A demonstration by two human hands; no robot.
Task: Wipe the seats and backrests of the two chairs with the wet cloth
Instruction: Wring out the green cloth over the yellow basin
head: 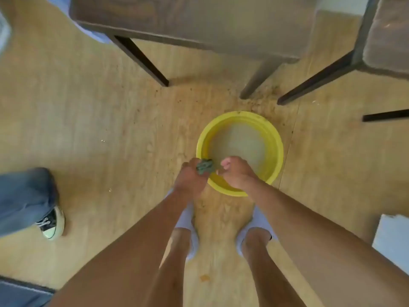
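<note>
A dark green wet cloth is bunched between both my fists over the near rim of a yellow basin that holds cloudy water. My left hand grips one end of the cloth. My right hand is clenched beside it, and the cloth seems to run into it. One chair with a grey-brown seat and dark legs stands beyond the basin. The second chair shows at the top right, cut off by the frame edge.
Another person's jeans leg and black sneaker stand at the left. My own feet in white socks are just behind the basin. A white object lies at the right edge. Crumbs dot the wooden floor near the chair legs.
</note>
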